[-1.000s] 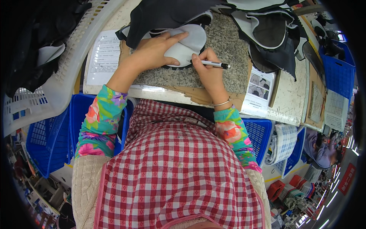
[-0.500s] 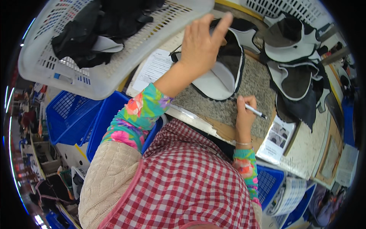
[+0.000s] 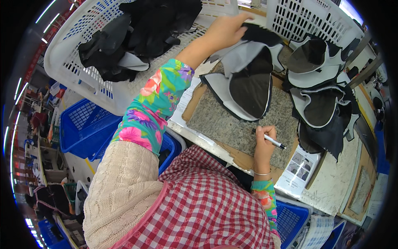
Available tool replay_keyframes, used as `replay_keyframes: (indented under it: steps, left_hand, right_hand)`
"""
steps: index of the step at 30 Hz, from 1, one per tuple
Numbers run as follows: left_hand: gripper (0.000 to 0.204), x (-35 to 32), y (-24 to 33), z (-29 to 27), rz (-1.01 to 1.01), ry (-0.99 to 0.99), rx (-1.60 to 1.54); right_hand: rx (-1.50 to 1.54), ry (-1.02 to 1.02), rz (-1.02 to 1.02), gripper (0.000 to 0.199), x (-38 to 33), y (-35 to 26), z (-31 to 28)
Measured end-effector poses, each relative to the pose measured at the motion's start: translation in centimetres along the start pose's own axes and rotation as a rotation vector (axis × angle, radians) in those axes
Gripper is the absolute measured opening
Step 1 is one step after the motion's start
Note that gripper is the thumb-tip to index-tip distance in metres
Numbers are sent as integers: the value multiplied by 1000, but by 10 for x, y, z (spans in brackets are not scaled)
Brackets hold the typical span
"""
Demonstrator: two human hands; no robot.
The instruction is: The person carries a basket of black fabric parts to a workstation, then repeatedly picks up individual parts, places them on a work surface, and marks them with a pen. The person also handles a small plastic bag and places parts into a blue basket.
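One printed sheet (image 3: 295,176) lies near the right hand (image 3: 264,150) gripping a pen (image 3: 275,142), the left hand's grip (image 3: 226,32) unclear.

illumination is bright and even at mid-frame. strip lamps (image 3: 19,89) appear as white curved lines along the left rim. glare marks the front edge of the table (image 3: 207,143), centre. shadows are soft. the pen (image 3: 274,142) and slab (image 3: 215,122) are legible. black fabric (image 3: 159,29), upper left, loses detail. fisheye distortion bends outer edges; corners are black.
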State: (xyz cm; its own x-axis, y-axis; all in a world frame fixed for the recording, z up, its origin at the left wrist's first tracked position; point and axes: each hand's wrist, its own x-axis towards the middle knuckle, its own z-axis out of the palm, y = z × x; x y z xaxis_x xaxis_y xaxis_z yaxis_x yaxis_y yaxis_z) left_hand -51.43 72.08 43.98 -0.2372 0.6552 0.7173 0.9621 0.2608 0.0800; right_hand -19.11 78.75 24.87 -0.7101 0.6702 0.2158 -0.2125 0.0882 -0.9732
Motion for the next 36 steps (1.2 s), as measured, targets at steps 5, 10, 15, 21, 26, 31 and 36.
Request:
replay_keyframes:
  steps: [5,10,15,21,26,31,36]
  left_hand:
    - [45,96,38,-30,584,381,-107]
    - [54,136,2,15,159,323,-573]
    - [42,67,-174,-11,-294,199,512]
    - [27,-73,-295,-79,-389,59,907]
    - [29,-70,-244,-85,-373,-238,600]
    - [15,-93,-94,-62,-40,189,204]
    - [50,-168,59,4,139,-303,-171]
  right_hand:
    - [1,-20,44,24,0,1,1]
    - [-60,-23,31,23,2,0,4]
    - [-92,-3,61,23,6,-1,5]
    - [-95,-49,107,25,8,4,11]
    - [-130,-40,65,24,6,2,10]
    - [165,174,64,15,14,2,11]
    - [522,395,22,13,17,1,1]
